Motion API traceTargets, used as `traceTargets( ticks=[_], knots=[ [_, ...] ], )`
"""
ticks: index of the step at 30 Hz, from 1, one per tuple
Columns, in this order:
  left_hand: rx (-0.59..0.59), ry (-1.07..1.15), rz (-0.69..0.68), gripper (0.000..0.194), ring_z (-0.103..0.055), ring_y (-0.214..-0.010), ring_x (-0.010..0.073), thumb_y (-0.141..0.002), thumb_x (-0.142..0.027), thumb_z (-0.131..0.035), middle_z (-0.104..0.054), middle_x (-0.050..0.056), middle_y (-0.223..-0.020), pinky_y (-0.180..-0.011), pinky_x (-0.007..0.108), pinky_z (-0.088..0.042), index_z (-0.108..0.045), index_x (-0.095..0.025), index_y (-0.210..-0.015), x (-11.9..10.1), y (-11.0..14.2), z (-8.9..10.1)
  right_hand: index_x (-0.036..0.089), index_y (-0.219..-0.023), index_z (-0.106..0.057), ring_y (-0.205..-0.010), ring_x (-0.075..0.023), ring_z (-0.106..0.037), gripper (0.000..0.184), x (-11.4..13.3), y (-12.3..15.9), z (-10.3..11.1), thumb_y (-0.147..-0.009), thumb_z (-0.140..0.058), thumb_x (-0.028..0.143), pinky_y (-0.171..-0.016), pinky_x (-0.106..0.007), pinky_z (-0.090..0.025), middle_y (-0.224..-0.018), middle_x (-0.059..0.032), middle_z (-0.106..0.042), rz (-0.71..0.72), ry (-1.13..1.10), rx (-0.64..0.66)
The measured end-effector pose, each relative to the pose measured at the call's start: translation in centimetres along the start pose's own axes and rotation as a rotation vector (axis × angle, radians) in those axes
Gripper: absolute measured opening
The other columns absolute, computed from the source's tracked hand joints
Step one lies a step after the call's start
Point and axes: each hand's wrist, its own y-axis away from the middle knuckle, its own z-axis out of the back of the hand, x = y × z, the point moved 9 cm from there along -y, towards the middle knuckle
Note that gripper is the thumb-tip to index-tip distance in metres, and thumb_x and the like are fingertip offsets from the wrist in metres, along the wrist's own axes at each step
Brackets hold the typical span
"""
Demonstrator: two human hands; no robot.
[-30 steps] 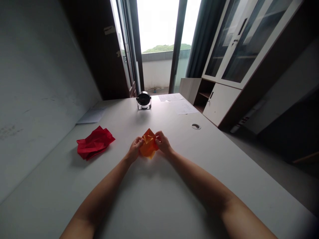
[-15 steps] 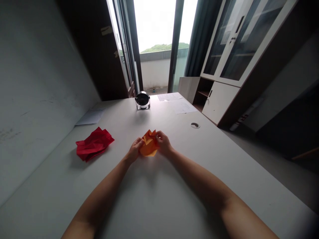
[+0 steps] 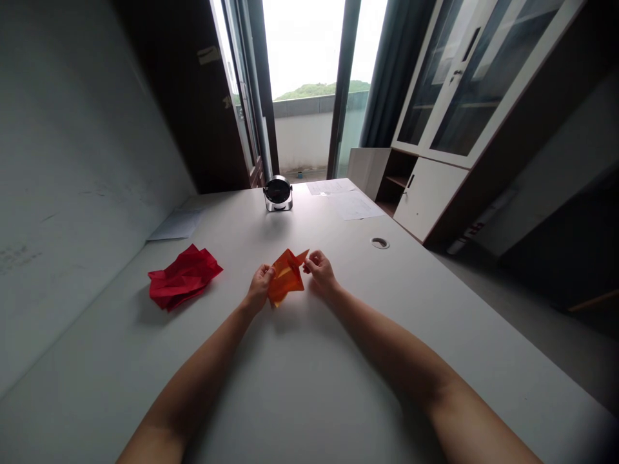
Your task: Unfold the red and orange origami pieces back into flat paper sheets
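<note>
Between my hands, above the white table, is a folded orange sheet (image 3: 286, 277), thin and slightly see-through; I cannot tell whether it is paper or cloth. My left hand (image 3: 261, 282) pinches its left edge with the thumb on top. At the upper right, my right hand (image 3: 320, 267) has its fingers closed at a pointed corner of the same sheet. A crumpled red sheet (image 3: 184, 278) of similar look lies on the table to the left, apart from both hands.
A round black device on a silver stand (image 3: 278, 193) stands toward the back of the white table (image 3: 290, 386). Printed papers (image 3: 358, 206) lie at the back right, with another paper (image 3: 176, 224) by the left wall. A round cable hole (image 3: 380, 243) sits near the right edge.
The orange sheet has turned and its shape has changed, with a pointed corner now drawn out toward my right hand. My right hand has shifted slightly right. The red sheet stays put.
</note>
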Motion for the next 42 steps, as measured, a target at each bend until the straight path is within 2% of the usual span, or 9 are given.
traceTargets(
  ticks=[6, 10, 14, 19, 22, 27, 33, 37, 42],
  knots=[
    [-0.019, -0.111, -0.107, 0.035, -0.048, -0.059, 0.0083, -0.081, -0.049, -0.065, -0.052, -0.004, -0.073, -0.056, 0.020, -0.041, -0.047, -0.019, -0.082, -0.5, 0.0, 0.2, 0.020, -0.078, -0.061, -0.067, -0.0160, -0.060, 0.025, 1.1, 1.2, -2.1, -0.086, -0.057, 0.044, -0.064, -0.029, -0.050, -0.070, -0.0005, -0.062, 0.107, 0.266, 0.154],
    [-0.088, -0.123, -0.125, 0.035, -0.051, -0.061, 0.0101, -0.081, -0.051, -0.064, -0.054, -0.003, -0.074, -0.057, 0.021, -0.043, -0.046, -0.020, -0.083, -0.7, -0.2, 1.1, 0.020, -0.075, -0.059, -0.066, -0.0145, -0.057, 0.027, 2.4, 1.4, -1.8, -0.088, -0.055, 0.043, -0.062, -0.027, -0.049, -0.072, -0.0003, -0.060, 0.191, 0.377, 0.128],
    [-0.164, -0.138, -0.109, 0.036, -0.052, -0.062, 0.0116, -0.081, -0.052, -0.062, -0.056, -0.002, -0.074, -0.058, 0.023, -0.045, -0.045, -0.021, -0.083, -0.6, -0.4, 2.1, 0.019, -0.072, -0.061, -0.069, -0.0134, -0.056, 0.028, 4.3, 2.3, -2.8, -0.091, -0.054, 0.039, -0.064, -0.027, -0.048, -0.085, -0.0040, -0.061, 0.360, 0.479, 0.197],
    [-0.103, -0.148, -0.140, 0.032, -0.050, -0.065, 0.0110, -0.084, -0.049, -0.060, -0.053, -0.002, -0.076, -0.060, 0.022, -0.044, -0.046, -0.020, -0.084, -0.8, -0.3, 1.5, 0.021, -0.088, -0.067, -0.063, -0.0113, -0.052, 0.016, 5.0, 3.1, -3.8, -0.091, -0.054, 0.030, -0.064, -0.025, -0.045, -0.084, -0.0028, -0.058, 0.452, 0.668, 0.201],
    [-0.064, -0.155, -0.190, 0.031, -0.047, -0.066, 0.0105, -0.085, -0.047, -0.061, -0.049, -0.002, -0.076, -0.061, 0.021, -0.042, -0.047, -0.020, -0.083, -1.1, 0.0, 0.8, 0.021, -0.096, -0.065, -0.065, -0.0122, -0.053, 0.013, 4.6, 2.9, -3.5, -0.089, -0.055, 0.027, -0.064, -0.025, -0.045, -0.084, -0.0027, -0.059, 0.438, 0.717, 0.154],
    [-0.034, -0.177, -0.215, 0.031, -0.044, -0.064, 0.0104, -0.084, -0.046, -0.063, -0.047, -0.003, -0.074, -0.059, 0.021, -0.038, -0.048, -0.019, -0.081, -1.4, 0.2, 0.3, 0.020, -0.107, -0.060, -0.065, -0.0128, -0.054, 0.021, 3.8, 2.3, -2.9, -0.087, -0.056, 0.026, -0.064, -0.025, -0.044, -0.086, -0.0026, -0.061, 0.390, 0.747, 0.117],
    [-0.010, -0.231, -0.221, 0.030, -0.043, -0.063, 0.0106, -0.085, -0.045, -0.062, -0.047, -0.003, -0.073, -0.058, 0.021, -0.036, -0.049, -0.019, -0.081, -1.5, 0.3, 0.0, 0.020, -0.091, -0.062, -0.065, -0.0139, -0.052, 0.013, 3.5, 2.3, -3.0, -0.087, -0.054, 0.029, -0.063, -0.026, -0.041, -0.083, -0.0034, -0.061, 0.355, 0.768, 0.123],
    [-0.017, -0.217, -0.218, 0.029, -0.043, -0.064, 0.0107, -0.085, -0.045, -0.062, -0.048, -0.002, -0.074, -0.058, 0.021, -0.036, -0.049, -0.019, -0.080, -1.5, 0.2, 0.1, 0.020, -0.079, -0.060, -0.065, -0.0139, -0.050, 0.016, 3.2, 1.8, -2.3, -0.086, -0.053, 0.032, -0.062, -0.026, -0.040, -0.078, -0.0023, -0.059, 0.302, 0.672, 0.080],
    [-0.121, -0.108, -0.223, 0.029, -0.044, -0.064, 0.0107, -0.084, -0.044, -0.063, -0.047, -0.003, -0.072, -0.063, 0.022, -0.038, -0.048, -0.019, -0.078, -1.7, -0.1, 1.7, 0.021, -0.074, -0.051, -0.062, -0.0132, -0.047, 0.015, 1.2, 0.4, -0.3, -0.082, -0.052, 0.034, -0.059, -0.025, -0.040, -0.067, 0.0023, -0.053, 0.138, 0.362, -0.028]
  ],
)
